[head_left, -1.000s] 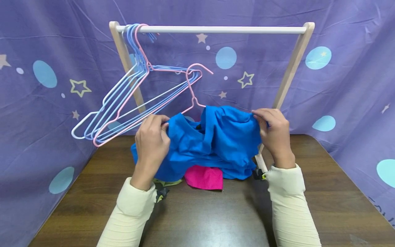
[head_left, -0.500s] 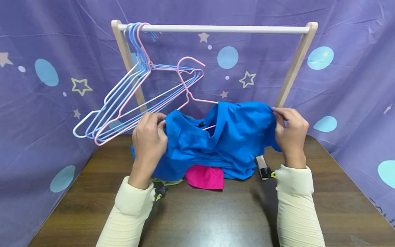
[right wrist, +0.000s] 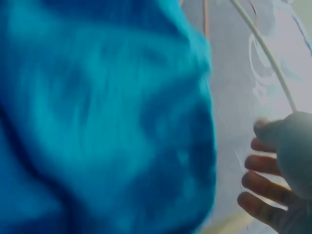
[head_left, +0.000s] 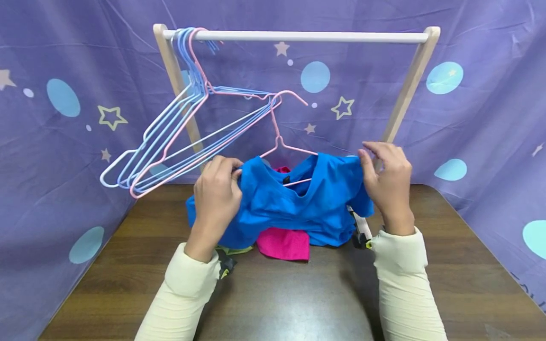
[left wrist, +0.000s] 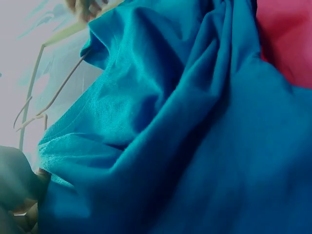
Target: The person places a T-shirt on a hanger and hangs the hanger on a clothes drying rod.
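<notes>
A blue T-shirt [head_left: 298,203] hangs on a pink wire hanger [head_left: 278,128], whose hook and shoulders rise out of the neckline. The hanger's lower bar shows through the neck opening. My left hand [head_left: 218,192] pinches the shirt's left shoulder between thumb and fingers; in the left wrist view those fingers [left wrist: 19,185] are at the cloth's edge. Just off the shirt's right shoulder is my right hand [head_left: 389,182], fingers parted and holding nothing. The right wrist view has a gap between its spread fingers [right wrist: 263,187] and the blue cloth [right wrist: 112,117].
Behind stands a wooden rack with a white rail [head_left: 298,36]. Several blue, white and pink hangers [head_left: 187,113] hang at its left end. Pink cloth [head_left: 283,245] and some yellow-green cloth [head_left: 236,250] lie under the shirt on the brown table [head_left: 273,303].
My right hand pulled the right shoulder outward, then let it go and came back inward. The hanger's hook swung left, then right, and its shoulders now sit inside the shirt.
</notes>
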A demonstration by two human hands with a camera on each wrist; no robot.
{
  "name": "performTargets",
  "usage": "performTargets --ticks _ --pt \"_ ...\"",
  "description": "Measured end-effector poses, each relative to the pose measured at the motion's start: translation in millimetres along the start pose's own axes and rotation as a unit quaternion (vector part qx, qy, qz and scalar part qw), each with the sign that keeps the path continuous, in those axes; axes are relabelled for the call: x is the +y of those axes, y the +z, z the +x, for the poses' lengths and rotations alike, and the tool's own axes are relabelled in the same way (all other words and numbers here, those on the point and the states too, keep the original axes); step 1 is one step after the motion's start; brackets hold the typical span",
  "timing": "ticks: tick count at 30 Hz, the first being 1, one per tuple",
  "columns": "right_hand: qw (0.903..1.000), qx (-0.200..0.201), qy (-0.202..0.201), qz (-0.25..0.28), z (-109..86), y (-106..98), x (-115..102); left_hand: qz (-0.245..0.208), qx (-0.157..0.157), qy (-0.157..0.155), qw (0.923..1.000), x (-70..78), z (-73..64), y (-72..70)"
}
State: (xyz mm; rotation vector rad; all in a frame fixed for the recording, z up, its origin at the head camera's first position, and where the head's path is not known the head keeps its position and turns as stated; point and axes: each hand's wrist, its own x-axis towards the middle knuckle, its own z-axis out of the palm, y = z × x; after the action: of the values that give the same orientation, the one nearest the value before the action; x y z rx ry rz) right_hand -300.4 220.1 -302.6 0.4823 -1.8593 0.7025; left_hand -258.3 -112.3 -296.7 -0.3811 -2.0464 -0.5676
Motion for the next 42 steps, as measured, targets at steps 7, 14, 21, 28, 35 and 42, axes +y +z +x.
performTargets --ticks 7,14,21,28,35,42 --pt "0.9924 -0.107 -0.055 0.027 -4.0 18.9 -23.7 0.004 -0.006 0.009 0.9999 4.2 -2.9 3.8" --pt "0.9895 -0.129 -0.062 0.017 -6.2 21.1 -22.2 0.008 -0.003 0.015 0.9999 3.8 -2.1 3.5" --pt "0.9912 -0.12 -0.05 0.023 -6.1 14.9 -9.4 0.006 0.004 0.01 0.9999 1.4 0.1 0.2" --pt "0.9909 -0.124 -0.049 0.013 -6.8 10.9 -1.6 0.009 -0.005 0.006 0.9999 1.5 -0.1 0.4" --pt "0.9915 -0.115 -0.054 0.026 -5.4 12.0 -12.8 0.012 -0.014 0.01 0.9998 4.3 -1.6 2.9" --pt "0.9885 -0.11 -0.092 0.049 -5.8 27.6 -35.6 0.016 -0.025 0.03 0.9991 7.7 -3.8 6.5"
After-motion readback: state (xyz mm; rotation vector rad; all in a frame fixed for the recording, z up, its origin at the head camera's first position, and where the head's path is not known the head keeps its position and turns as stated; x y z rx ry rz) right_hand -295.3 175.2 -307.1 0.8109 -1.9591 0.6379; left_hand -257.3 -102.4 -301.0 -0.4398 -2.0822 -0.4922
